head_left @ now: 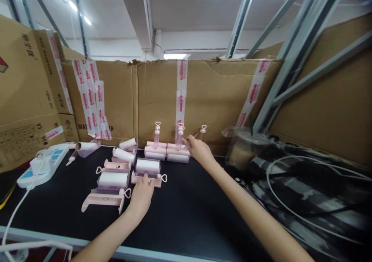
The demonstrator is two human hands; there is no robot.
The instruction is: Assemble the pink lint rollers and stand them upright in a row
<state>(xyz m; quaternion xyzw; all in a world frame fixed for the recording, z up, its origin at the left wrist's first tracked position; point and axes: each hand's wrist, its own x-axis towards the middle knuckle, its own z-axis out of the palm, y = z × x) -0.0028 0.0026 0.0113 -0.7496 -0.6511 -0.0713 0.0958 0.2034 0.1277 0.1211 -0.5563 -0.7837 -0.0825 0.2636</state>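
Fingertips of my left hand (143, 195) are curled over a pink lint roller frame (155, 181) with a heart-shaped loop, lying in front of a white roll in a clear case (148, 165). At the back of the black table, my right hand (199, 149) has its fingers pinched together beside the upright handle of the middle lint roller (178, 156); whatever lies between them is hidden. Another assembled lint roller (156, 152) stands to the left. A third heart-topped handle (203, 130) rises behind my right hand, its lower part covered.
More pink frames (103, 200) and cased white rolls (113, 178) lie left of centre. At the far left is a power strip (48, 165) with a plugged charger and cable. A lidded plastic cup (242, 149) and dark bundled material (305, 192) are at right. Cardboard walls (157, 95) enclose the back.
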